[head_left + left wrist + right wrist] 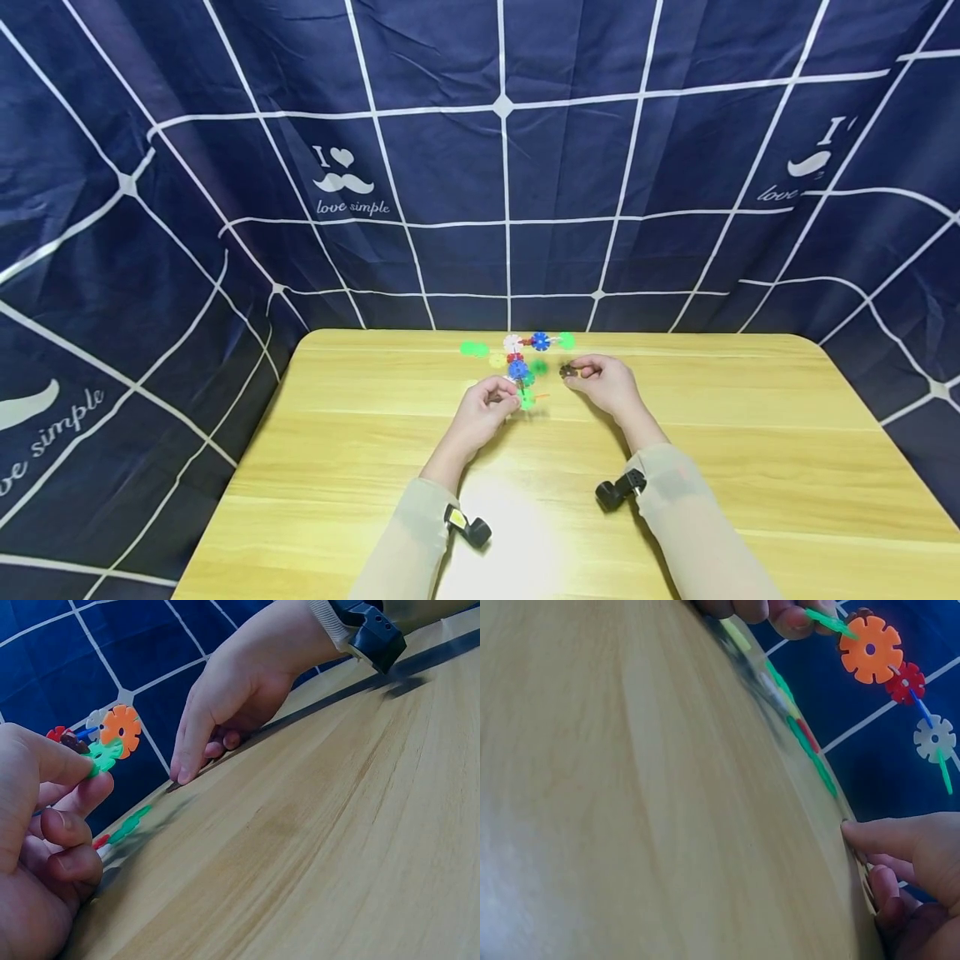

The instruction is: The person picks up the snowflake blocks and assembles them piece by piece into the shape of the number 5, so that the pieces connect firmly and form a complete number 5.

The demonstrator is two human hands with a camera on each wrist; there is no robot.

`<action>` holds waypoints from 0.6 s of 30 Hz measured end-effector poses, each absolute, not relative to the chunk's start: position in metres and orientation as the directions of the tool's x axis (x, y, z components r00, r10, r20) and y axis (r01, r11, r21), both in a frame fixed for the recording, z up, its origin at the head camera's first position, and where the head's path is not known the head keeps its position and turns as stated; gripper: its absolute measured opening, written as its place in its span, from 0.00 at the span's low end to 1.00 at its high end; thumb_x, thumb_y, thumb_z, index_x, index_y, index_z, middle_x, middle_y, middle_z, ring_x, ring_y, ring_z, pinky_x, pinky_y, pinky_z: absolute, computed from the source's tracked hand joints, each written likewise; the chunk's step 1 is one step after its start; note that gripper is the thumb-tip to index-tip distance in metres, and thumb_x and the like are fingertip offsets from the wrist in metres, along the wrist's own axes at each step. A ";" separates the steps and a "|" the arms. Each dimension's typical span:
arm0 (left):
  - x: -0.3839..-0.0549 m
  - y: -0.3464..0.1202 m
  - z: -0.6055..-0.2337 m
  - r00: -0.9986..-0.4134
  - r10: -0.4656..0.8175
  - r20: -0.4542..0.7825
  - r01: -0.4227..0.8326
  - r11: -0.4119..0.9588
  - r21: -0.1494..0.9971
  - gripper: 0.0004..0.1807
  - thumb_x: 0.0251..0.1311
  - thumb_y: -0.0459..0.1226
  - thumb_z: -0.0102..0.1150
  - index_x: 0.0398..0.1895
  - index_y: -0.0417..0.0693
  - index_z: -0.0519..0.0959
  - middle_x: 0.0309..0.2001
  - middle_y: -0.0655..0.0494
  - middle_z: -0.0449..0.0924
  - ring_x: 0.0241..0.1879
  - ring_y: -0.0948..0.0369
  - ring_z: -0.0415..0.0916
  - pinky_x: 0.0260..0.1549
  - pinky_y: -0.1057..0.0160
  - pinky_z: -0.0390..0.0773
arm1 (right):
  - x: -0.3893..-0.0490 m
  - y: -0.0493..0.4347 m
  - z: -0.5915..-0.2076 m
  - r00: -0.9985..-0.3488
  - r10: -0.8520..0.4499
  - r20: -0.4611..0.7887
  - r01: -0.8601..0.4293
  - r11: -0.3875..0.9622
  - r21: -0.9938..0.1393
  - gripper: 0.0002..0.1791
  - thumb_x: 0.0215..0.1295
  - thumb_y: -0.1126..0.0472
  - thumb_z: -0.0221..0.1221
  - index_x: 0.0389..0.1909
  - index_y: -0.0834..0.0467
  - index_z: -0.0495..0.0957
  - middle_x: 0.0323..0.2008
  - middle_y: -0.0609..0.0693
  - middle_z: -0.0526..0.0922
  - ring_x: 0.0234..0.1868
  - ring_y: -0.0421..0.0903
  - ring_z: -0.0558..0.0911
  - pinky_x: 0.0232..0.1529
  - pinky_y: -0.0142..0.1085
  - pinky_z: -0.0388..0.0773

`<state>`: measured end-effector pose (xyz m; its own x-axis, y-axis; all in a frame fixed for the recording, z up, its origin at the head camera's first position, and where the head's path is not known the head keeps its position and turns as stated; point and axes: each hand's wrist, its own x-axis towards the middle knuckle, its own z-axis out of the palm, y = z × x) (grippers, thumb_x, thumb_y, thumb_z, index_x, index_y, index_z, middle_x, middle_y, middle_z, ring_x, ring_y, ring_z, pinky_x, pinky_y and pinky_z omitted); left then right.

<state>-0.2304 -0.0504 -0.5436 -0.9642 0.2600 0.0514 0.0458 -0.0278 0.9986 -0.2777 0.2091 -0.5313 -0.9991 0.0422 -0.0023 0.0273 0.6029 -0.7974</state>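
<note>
My left hand (480, 412) pinches a green notched plastic disc (527, 399) and holds it above the table. An orange disc (120, 731) and a dark brown one (73, 742) are joined near that green disc. Beyond them, the right wrist view shows a red disc (905, 683), a blue piece edge-on and a white disc (934, 739) ending in another green one. Down at the tabletop, my right hand (606, 387) pinches a separate dark brown disc (567, 371) between thumb and fingers. Curled fingers hide part of both pinched discs.
Loose discs lie on the wooden table (360, 467) near its far edge, among them green (474, 349) and yellow (498, 360) ones. A dark blue cloth (450, 167) with white lines hangs behind and at both sides. Each sleeve carries a black wrist camera (621, 490).
</note>
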 end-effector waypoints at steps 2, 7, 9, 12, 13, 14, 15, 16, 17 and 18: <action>-0.231 -0.050 -0.544 -0.964 0.260 0.053 0.047 -0.029 0.999 0.05 0.70 0.27 0.63 0.45 0.34 0.81 0.35 0.58 0.80 0.22 0.67 0.67 0.20 0.71 0.69 | -0.277 0.209 -0.531 -0.999 0.044 -0.010 0.034 0.598 -0.801 0.18 0.62 0.60 0.78 0.50 0.65 0.89 0.38 0.52 0.86 0.36 0.42 0.80 0.42 0.35 0.77; -0.231 -0.050 -0.545 -0.965 0.256 0.057 0.050 -0.031 0.998 0.03 0.70 0.27 0.63 0.43 0.37 0.81 0.34 0.58 0.80 0.22 0.67 0.67 0.20 0.71 0.69 | -0.275 0.209 -0.530 -0.998 0.054 -0.034 0.059 0.581 -0.812 0.19 0.62 0.61 0.78 0.50 0.65 0.89 0.42 0.54 0.86 0.38 0.42 0.80 0.44 0.35 0.77; -0.231 -0.050 -0.545 -0.965 0.256 0.055 0.048 -0.035 0.998 0.02 0.70 0.27 0.64 0.42 0.40 0.82 0.34 0.58 0.80 0.21 0.66 0.68 0.20 0.71 0.69 | -0.273 0.208 -0.529 -0.997 0.057 -0.042 0.067 0.568 -0.820 0.19 0.61 0.61 0.78 0.51 0.65 0.89 0.44 0.56 0.86 0.39 0.43 0.81 0.44 0.35 0.77; -0.230 -0.050 -0.544 -0.965 0.257 0.053 0.044 -0.042 0.998 0.04 0.70 0.27 0.64 0.40 0.44 0.82 0.34 0.57 0.80 0.20 0.66 0.67 0.19 0.71 0.69 | -0.270 0.207 -0.529 -0.996 0.064 -0.060 0.086 0.545 -0.834 0.19 0.61 0.62 0.78 0.51 0.65 0.88 0.46 0.57 0.87 0.42 0.46 0.82 0.47 0.37 0.77; -0.231 -0.050 -0.544 -0.965 0.257 0.053 0.043 -0.044 0.998 0.04 0.70 0.27 0.64 0.39 0.44 0.81 0.33 0.57 0.79 0.20 0.66 0.67 0.18 0.71 0.69 | -0.268 0.207 -0.529 -0.996 0.069 -0.064 0.091 0.538 -0.838 0.19 0.61 0.62 0.78 0.52 0.65 0.88 0.47 0.58 0.87 0.43 0.47 0.81 0.48 0.38 0.76; -0.230 -0.050 -0.544 -0.965 0.258 0.053 0.042 -0.046 0.998 0.04 0.70 0.27 0.64 0.39 0.45 0.81 0.33 0.57 0.79 0.20 0.65 0.66 0.18 0.70 0.68 | -0.267 0.208 -0.529 -0.995 0.072 -0.067 0.095 0.531 -0.842 0.20 0.61 0.62 0.78 0.52 0.64 0.87 0.47 0.57 0.87 0.44 0.48 0.80 0.48 0.39 0.75; -0.230 -0.050 -0.544 -0.964 0.259 0.053 0.043 -0.046 0.998 0.04 0.70 0.27 0.64 0.39 0.44 0.81 0.33 0.57 0.79 0.20 0.65 0.66 0.18 0.70 0.68 | -0.265 0.208 -0.529 -0.995 0.076 -0.068 0.098 0.526 -0.845 0.20 0.61 0.62 0.78 0.52 0.64 0.87 0.47 0.57 0.87 0.44 0.49 0.79 0.48 0.40 0.74; -0.231 -0.050 -0.544 -0.964 0.259 0.053 0.042 -0.046 0.998 0.04 0.70 0.27 0.64 0.39 0.44 0.81 0.33 0.57 0.79 0.20 0.65 0.66 0.18 0.71 0.68 | -0.264 0.208 -0.529 -0.994 0.079 -0.072 0.102 0.518 -0.850 0.20 0.61 0.63 0.78 0.52 0.64 0.86 0.47 0.57 0.87 0.44 0.49 0.78 0.48 0.41 0.73; -0.231 -0.050 -0.544 -0.964 0.259 0.052 0.042 -0.045 0.998 0.04 0.69 0.27 0.64 0.40 0.44 0.81 0.33 0.57 0.79 0.20 0.65 0.66 0.18 0.71 0.68 | -0.262 0.208 -0.529 -0.994 0.081 -0.075 0.106 0.510 -0.854 0.20 0.61 0.64 0.78 0.52 0.64 0.86 0.46 0.57 0.87 0.43 0.49 0.78 0.48 0.41 0.72; -0.231 -0.050 -0.544 -0.964 0.259 0.053 0.043 -0.043 0.998 0.03 0.69 0.27 0.64 0.40 0.43 0.81 0.34 0.57 0.80 0.20 0.65 0.67 0.18 0.71 0.68 | -0.260 0.209 -0.528 -0.994 0.081 -0.079 0.109 0.500 -0.859 0.20 0.61 0.64 0.77 0.52 0.65 0.85 0.45 0.56 0.87 0.43 0.48 0.78 0.48 0.40 0.73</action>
<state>-0.2308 -0.0500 -0.5443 -0.9643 0.2593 0.0527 0.0430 -0.0429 0.9982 -0.2597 0.2086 -0.5281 -0.9936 0.0812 -0.0788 0.1090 0.5002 -0.8590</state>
